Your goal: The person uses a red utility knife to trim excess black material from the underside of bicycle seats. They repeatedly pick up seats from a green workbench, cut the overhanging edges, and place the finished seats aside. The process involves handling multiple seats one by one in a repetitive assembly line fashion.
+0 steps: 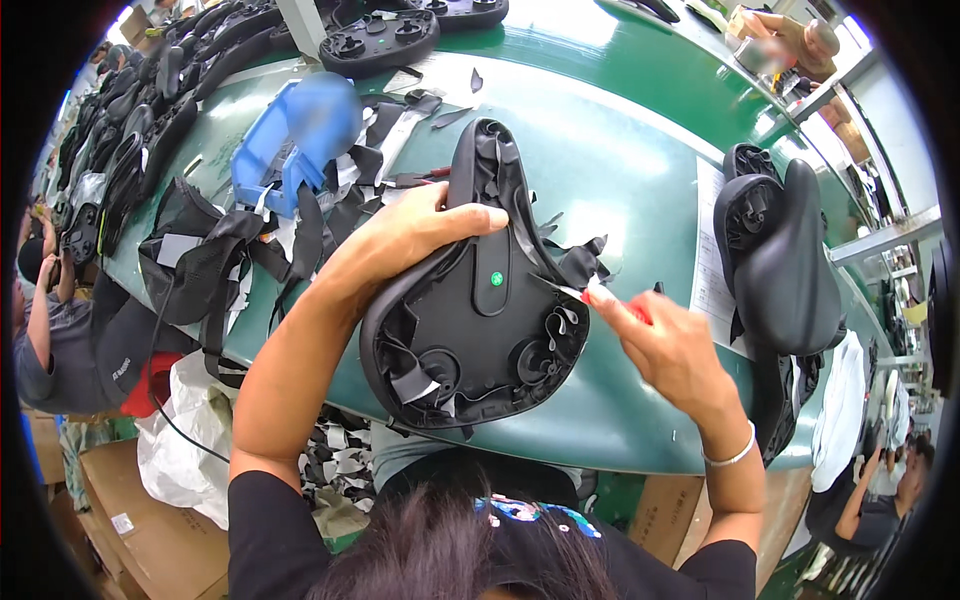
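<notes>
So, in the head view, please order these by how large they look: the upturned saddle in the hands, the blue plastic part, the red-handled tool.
1. Upturned saddle, nearest the camera, so partly flattered.
2. Blue plastic part, farther back.
3. Red-handled tool, mostly hidden in the right hand.

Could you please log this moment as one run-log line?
left hand: grips saddle, underside up | right hand: red-handled knife at cover edge | table: scraps, finished saddles

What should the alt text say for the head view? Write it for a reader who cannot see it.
A person's left hand steadies an upturned black bicycle saddle on a green table while the right hand puts a red-handled blade to its loose cover edge. Black offcuts lie left, finished saddles right.
</notes>
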A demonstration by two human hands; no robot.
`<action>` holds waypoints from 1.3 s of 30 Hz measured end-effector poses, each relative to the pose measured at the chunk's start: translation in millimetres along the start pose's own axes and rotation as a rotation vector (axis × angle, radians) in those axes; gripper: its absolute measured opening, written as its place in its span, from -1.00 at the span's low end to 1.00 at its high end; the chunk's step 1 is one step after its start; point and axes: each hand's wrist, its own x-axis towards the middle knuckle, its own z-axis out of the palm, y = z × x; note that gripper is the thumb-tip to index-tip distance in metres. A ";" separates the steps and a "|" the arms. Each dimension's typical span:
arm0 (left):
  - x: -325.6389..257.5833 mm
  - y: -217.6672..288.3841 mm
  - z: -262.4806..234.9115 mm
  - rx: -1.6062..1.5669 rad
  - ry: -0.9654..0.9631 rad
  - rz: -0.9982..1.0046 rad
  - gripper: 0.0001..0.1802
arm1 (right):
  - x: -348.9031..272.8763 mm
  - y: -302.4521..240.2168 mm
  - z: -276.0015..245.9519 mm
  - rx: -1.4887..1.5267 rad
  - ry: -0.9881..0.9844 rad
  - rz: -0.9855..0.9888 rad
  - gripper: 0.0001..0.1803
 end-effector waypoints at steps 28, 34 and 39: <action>-92.1 -110.1 27.8 0.710 1.077 0.341 -0.39 | 29.3 -19.7 41.1 1.519 0.804 0.730 -0.51; -40.0 -33.1 64.5 0.992 0.303 0.703 -0.47 | 39.9 -57.5 11.6 1.051 0.408 0.538 -0.44; -3.5 -50.7 60.7 0.737 0.188 0.717 -0.82 | -12.2 -19.3 -0.9 0.632 0.263 0.440 -0.43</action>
